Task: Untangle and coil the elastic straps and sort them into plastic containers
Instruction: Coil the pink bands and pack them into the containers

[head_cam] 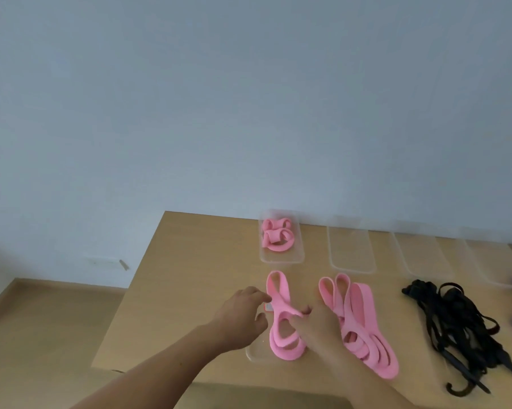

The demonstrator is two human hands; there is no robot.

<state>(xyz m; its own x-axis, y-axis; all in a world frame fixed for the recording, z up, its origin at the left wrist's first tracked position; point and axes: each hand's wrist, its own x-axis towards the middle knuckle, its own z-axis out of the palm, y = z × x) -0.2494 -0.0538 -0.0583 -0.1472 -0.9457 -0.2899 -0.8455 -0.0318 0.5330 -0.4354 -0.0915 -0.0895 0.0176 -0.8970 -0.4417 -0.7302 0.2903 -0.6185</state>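
At lower centre, the left hand [244, 308] touches a pink strap [281, 304] with loose fingers; the blurred right hand [318, 324] meets it, grip unclear.

Twisted pink strap [280, 308] over clear container [253, 355]

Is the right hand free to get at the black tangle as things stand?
Probably, once it lets go: the right hand seems to pinch the pink strap, and only the low second pink pile lies between it and the black tangle.

Matt wood-look table [189, 261]; clear, glossy plastic containers [352, 249]; pink straps [281, 302] matt cloth; black straps [455, 317] likewise.
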